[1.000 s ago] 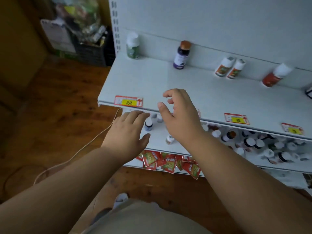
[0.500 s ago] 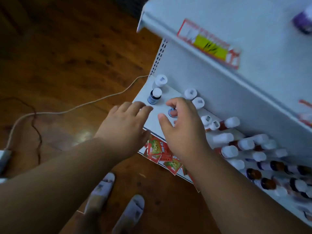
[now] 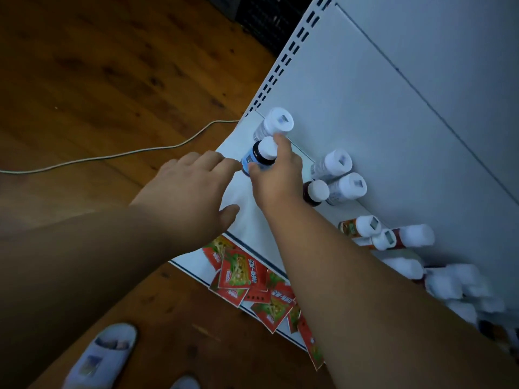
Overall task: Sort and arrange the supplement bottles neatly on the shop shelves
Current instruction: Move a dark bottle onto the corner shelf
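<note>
Bottle in right hand, near shelf edge

A wooden floor of dark reddish-brown boards is filling the left side of the view, its grain showing knots and darker streaks. A thin pale cable is trailing across it toward the shelving. A pale grey back panel is rising on the right, with a slotted upright running along its edge. A dark crate is sitting on the floor at the top. The light is looking dim and cool, leaving the lower corners sinking into shadow.
</note>
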`<state>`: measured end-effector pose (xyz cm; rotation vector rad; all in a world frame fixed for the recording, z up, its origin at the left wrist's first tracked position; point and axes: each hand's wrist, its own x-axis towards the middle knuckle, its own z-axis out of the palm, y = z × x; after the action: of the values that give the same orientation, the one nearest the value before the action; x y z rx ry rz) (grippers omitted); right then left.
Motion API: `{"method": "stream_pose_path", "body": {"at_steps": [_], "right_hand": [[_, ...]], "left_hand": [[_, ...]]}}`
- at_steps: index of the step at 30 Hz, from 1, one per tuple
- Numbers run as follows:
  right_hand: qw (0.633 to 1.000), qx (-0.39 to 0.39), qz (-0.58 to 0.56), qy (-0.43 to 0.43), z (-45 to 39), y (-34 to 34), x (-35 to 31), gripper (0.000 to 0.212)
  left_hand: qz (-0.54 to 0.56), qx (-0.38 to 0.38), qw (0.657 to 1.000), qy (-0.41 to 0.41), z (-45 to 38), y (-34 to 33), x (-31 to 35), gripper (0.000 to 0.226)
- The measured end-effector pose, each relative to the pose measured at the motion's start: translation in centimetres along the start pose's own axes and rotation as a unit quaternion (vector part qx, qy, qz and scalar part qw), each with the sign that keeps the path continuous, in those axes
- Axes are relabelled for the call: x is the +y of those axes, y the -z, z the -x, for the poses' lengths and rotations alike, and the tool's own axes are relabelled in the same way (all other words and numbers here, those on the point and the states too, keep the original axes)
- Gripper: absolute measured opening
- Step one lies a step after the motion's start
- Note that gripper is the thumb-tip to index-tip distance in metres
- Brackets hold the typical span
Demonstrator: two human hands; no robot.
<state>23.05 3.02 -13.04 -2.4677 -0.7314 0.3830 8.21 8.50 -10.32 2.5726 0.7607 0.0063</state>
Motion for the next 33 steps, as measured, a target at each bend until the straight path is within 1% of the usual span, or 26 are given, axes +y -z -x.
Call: {"method": "stream_pose_path", "body": {"at_steps": [3,6,9,11,14,16,19,21,23,26,28,29,32,33], "right_hand": [[0.999,0.026,-0.039,0.007,-0.8,-1.8,0.7,0.069],[0.998,0.05,-0.038,0.027,-1.1,-2.7,0.8,0.063],[0.995,0.037,-0.09,0.03,-0.7,-2.0,0.0,0.057],[0.988,0.01,-0.156,0.005,0.5,-0.4,-0.9,0.049],[0.952,-0.068,-0.29,-0.064,4.3,3.4,-2.9,0.039],[0.924,-0.117,-0.351,-0.093,7.8,6.6,-4.2,0.039],[0.882,-0.172,-0.423,-0.111,13.9,11.8,-5.9,0.044],[0.863,-0.186,-0.453,-0.122,18.4,15.8,-7.5,0.048],[0.858,-0.174,-0.466,-0.132,22.3,19.9,-8.9,0.048],[0.875,-0.131,-0.45,-0.122,26.7,26.4,-10.2,0.049],[0.883,-0.076,-0.451,-0.108,28.6,30.5,-10.3,0.045],[0.88,-0.041,-0.462,-0.105,29.6,32.6,-10.1,0.041],[0.862,0.05,-0.497,-0.091,31.9,38.0,-8.9,0.032],[0.859,0.082,-0.498,-0.086,32.5,39.6,-8.3,0.031]], "left_hand": [[0.035,0.017,0.999,0.019,-1.2,-1.0,-1.3,0.066],[0.078,0.012,0.996,0.043,-1.4,-1.7,-1.9,0.068],[0.111,-0.001,0.992,0.05,-1.0,-1.4,-2.2,0.07],[0.158,-0.005,0.985,0.075,-0.4,-0.3,-1.8,0.069],[0.265,-0.001,0.959,0.104,2.1,2.6,-0.2,0.07],[0.329,-0.001,0.937,0.118,4.6,5.4,1.3,0.068],[0.368,-0.013,0.922,0.119,9.1,9.9,4.0,0.063],[0.39,-0.038,0.915,0.099,12.3,12.9,6.4,0.055],[0.406,-0.066,0.909,0.068,15.1,16.1,9.1,0.046],[0.399,-0.117,0.91,-0.002,17.3,20.3,13.9,0.045],[0.385,-0.139,0.91,-0.066,17.8,22.4,17.1,0.055],[0.376,-0.151,0.909,-0.095,18.0,23.2,18.9,0.059],[0.344,-0.169,0.91,-0.156,18.3,24.4,24.1,0.054],[0.335,-0.168,0.91,-0.178,18.5,24.6,25.9,0.056]]}}
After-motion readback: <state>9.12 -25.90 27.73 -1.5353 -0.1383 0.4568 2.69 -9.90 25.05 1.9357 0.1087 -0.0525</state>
